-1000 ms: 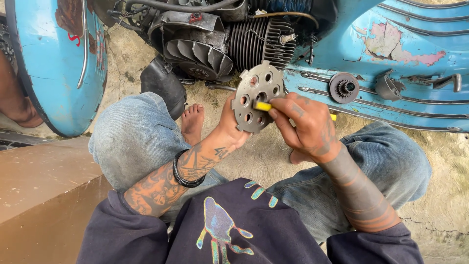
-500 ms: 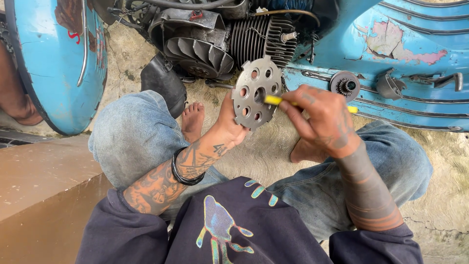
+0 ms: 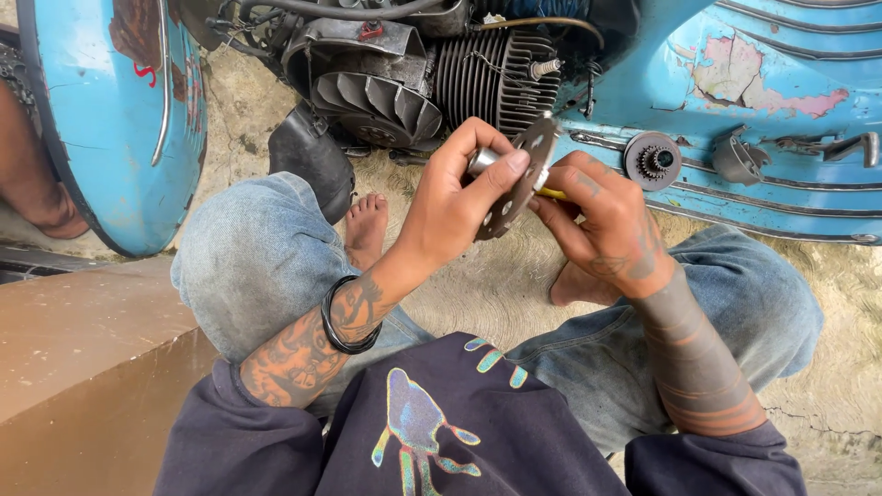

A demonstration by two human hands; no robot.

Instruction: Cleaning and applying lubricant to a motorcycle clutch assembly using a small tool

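Metal perforated disc [image 3: 514,184] sits edge-on before the engine fins [image 3: 496,78]; our left hand [image 3: 455,207] pinches its hub, right hand [image 3: 602,220] pinches a yellow-handled tool [image 3: 551,193] — we should steady the disc firmly

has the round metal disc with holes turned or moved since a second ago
Yes. The round grey perforated metal disc faced the camera before; now it is edge-on, nearer the finned engine cylinder, held by the left hand.
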